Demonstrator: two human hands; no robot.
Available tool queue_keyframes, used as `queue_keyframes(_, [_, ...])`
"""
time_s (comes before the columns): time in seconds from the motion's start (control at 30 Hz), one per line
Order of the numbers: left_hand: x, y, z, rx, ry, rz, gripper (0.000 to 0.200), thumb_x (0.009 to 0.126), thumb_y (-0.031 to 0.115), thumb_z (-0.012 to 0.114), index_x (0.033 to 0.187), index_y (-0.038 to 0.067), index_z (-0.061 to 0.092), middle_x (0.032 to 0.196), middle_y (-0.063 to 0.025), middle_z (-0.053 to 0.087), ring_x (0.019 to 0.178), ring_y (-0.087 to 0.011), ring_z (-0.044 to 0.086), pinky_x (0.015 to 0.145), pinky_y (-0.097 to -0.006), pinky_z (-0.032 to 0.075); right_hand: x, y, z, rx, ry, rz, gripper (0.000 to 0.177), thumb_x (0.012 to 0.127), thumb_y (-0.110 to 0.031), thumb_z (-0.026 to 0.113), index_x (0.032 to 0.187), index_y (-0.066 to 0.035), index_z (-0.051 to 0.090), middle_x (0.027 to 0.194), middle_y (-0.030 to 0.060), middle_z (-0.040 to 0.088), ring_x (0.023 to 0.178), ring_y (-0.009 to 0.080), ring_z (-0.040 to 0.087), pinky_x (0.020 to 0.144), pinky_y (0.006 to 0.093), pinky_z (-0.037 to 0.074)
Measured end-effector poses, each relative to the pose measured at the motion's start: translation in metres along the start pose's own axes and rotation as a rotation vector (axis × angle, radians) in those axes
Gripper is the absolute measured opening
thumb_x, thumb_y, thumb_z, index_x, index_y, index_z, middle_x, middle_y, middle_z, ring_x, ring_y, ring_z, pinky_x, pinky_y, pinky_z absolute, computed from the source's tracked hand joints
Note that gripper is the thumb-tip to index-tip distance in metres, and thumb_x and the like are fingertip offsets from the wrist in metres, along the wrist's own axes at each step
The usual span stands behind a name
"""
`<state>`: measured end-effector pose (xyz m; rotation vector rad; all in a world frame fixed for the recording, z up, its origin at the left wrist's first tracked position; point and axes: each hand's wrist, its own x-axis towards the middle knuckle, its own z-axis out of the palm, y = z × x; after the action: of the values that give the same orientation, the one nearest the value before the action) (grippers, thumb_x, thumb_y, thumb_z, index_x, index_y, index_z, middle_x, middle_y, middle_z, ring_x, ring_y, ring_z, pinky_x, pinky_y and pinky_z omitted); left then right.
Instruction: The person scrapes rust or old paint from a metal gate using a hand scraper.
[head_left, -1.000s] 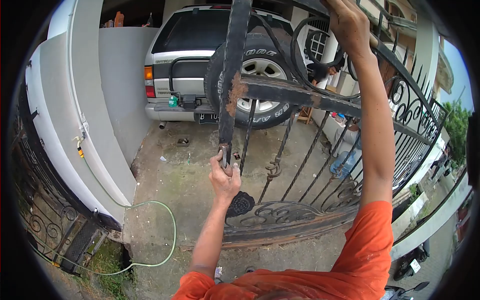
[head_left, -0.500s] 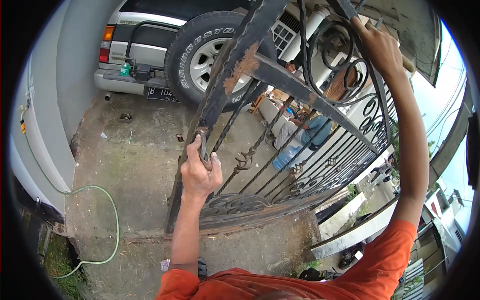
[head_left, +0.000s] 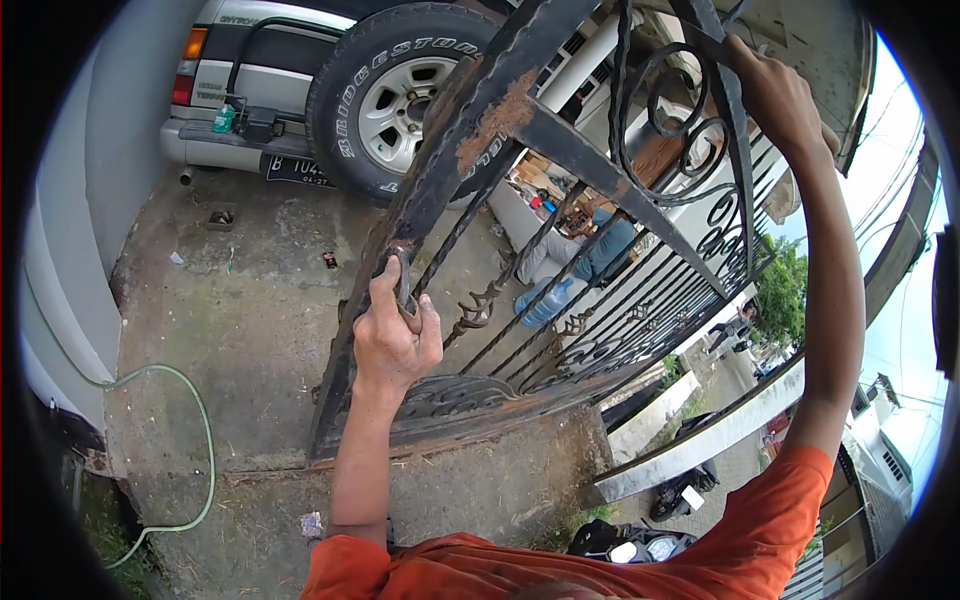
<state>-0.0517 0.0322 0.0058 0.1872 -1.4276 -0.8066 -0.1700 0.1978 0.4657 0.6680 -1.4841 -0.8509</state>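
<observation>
A black wrought-iron gate (head_left: 575,155) with twisted bars and scrolls fills the middle of the head view. My left hand (head_left: 395,335) is closed round a small flat grey metal piece (head_left: 404,285), its kind mostly hidden by the fingers. The index finger lies along it, its tip at a scuffed spot (head_left: 399,246) on the gate's thick upright. Higher on that upright is a brown rusty patch (head_left: 497,120). At the upper right, my right hand (head_left: 778,95) is wrapped over the gate's top bar. A tan rounded end (head_left: 830,138) shows beside its palm.
Behind the gate stands a parked car with a spare wheel (head_left: 405,105). A seated person (head_left: 600,250) is beyond the bars, near a blue water jug (head_left: 543,303). A green hose (head_left: 208,430) lies at left. A motorcycle (head_left: 640,540) stands at lower right.
The view has shifted, so the car and seated person appear farther left. My left hand stays at the upright and my right hand stays on the top bar.
</observation>
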Motion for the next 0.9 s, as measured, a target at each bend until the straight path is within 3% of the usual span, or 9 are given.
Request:
queue_keyframes(0.23, [-0.003,-0.001,0.0,-0.033,-0.016,-0.021,0.049,0.086,0.004,0.062,0.129,-0.012,0.046,0.065,-0.0085,0.054,0.043,-0.0131,0.052,0.046,-0.0268,0.042,0.015,-0.008,-0.031,0.6,0.585,0.002,0.015,0.099,-0.016,0.057,0.112,-0.009,0.059,0.09,0.0132,0.072,0.084,0.0327,0.072,0.072,0.0392,0.054])
queue_keyframes(0.27, [-0.002,-0.001,0.0,-0.034,-0.015,-0.018,0.049,0.086,0.004,0.062,0.129,-0.012,0.046,0.065,-0.0085,0.054,0.043,-0.0131,0.052,0.046,-0.0268,0.042,0.02,-0.017,-0.042,0.597,0.587,0.002,0.015,0.099,-0.016,0.057,0.112,-0.009,0.059,0.09,0.0132,0.072,0.084,0.0327,0.072,0.072,0.0392,0.054])
queue_keyframes(0.37, [-0.003,-0.002,0.0,-0.035,-0.008,-0.022,0.049,0.086,0.004,0.062,0.129,-0.012,0.046,0.063,-0.0079,0.054,0.044,-0.0136,0.053,0.046,-0.0269,0.043,0.035,-0.048,-0.073,1.28,0.263,0.368,0.011,0.102,-0.018,0.055,0.099,-0.007,0.055,0.072,0.0035,0.058,0.062,0.0151,0.06,0.054,0.0321,0.048])
queue_keyframes(0.5, [-0.002,0.001,-0.002,-0.027,-0.035,-0.061,0.049,0.085,0.004,0.063,0.129,-0.011,0.046,0.058,-0.0058,0.052,0.044,-0.0152,0.056,0.048,-0.0282,0.046,0.058,-0.074,-0.044,1.275,0.432,0.213,0.016,0.104,-0.019,0.051,0.099,-0.004,0.051,0.066,-0.0007,0.049,0.055,0.0097,0.049,0.05,0.0258,0.042])
queue_keyframes(0.57, [-0.001,0.001,-0.002,-0.045,-0.031,-0.05,0.049,0.085,0.004,0.063,0.129,-0.011,0.046,0.059,-0.0063,0.053,0.046,-0.0166,0.057,0.05,-0.0297,0.048,0.049,-0.088,-0.031,1.124,0.373,0.237,0.022,0.1,-0.024,0.058,0.106,-0.003,0.055,0.077,0.0163,0.068,0.072,0.0342,0.068,0.066,0.0401,0.05])
queue_keyframes(0.63, [-0.002,0.001,-0.003,-0.047,-0.055,-0.095,0.049,0.085,0.004,0.063,0.129,-0.01,0.046,0.06,-0.0072,0.054,0.047,-0.0179,0.058,0.052,-0.0307,0.05,0.026,-0.128,-0.035,1.036,0.551,0.0,0.023,0.101,-0.023,0.057,0.103,-0.001,0.051,0.075,0.02,0.065,0.071,0.0397,0.066,0.065,0.0442,0.049])
queue_keyframes(0.77, [-0.002,0.0,-0.004,-0.088,-0.046,-0.08,0.048,0.084,0.004,0.063,0.127,-0.01,0.046,0.06,-0.008,0.055,0.048,-0.0192,0.06,0.054,-0.031,0.051,-0.024,-0.193,-0.042,1.137,0.18,-0.272,0.021,0.099,-0.02,0.057,0.105,-0.003,0.046,0.076,0.0255,0.064,0.074,0.0479,0.064,0.066,0.051,0.049])
queue_keyframes(0.83, [-0.002,0.0,-0.005,-0.09,-0.064,-0.1,0.048,0.084,0.004,0.063,0.127,-0.009,0.045,0.06,-0.0079,0.055,0.049,-0.0195,0.061,0.055,-0.0313,0.051,-0.027,-0.206,-0.05,1.223,0.172,-0.27,0.022,0.099,-0.019,0.057,0.105,-0.002,0.046,0.076,0.0263,0.064,0.074,0.047,0.064,0.064,0.0518,0.048])
queue_keyframes(0.9, [-0.002,0.0,-0.003,-0.09,-0.083,-0.114,0.048,0.083,0.003,0.063,0.127,-0.009,0.045,0.06,-0.008,0.055,0.05,-0.0206,0.061,0.055,-0.0318,0.051,-0.021,-0.214,-0.049,1.365,0.302,0.131,0.021,0.099,-0.018,0.056,0.103,-0.001,0.045,0.074,0.0268,0.064,0.073,0.0469,0.064,0.062,0.0518,0.048])
